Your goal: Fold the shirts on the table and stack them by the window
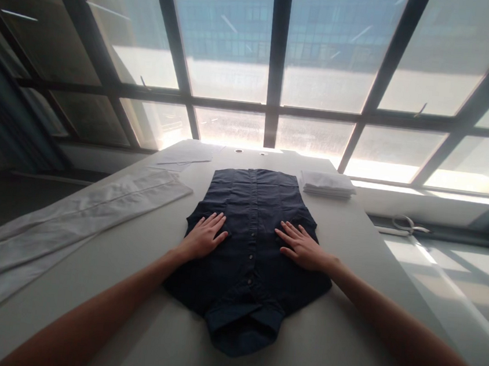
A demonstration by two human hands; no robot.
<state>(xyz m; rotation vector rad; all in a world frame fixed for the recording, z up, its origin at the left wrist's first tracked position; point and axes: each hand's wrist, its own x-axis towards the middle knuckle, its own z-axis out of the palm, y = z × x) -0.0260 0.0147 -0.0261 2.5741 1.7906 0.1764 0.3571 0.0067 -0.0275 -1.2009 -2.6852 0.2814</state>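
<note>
A dark navy button-up shirt [239,229] lies front side up on the white table [147,277], its collar towards me and its hem at the far end. A row of small buttons runs down its middle. My left hand [206,236] rests flat on the left side of the shirt, fingers stretched out. On the opposite side, my right hand [301,246] lies flat too, its fingers spread. Neither hand grips the cloth. No sleeves show at the shirt's sides; whether they are tucked beneath I cannot tell.
Pale trousers or a similar long garment [69,223] stretch along the table's left edge. Thin white sheets [186,156] lie at the back left. A folded white stack [328,184] sits at the back right. Large windows [238,37] rise beyond the table.
</note>
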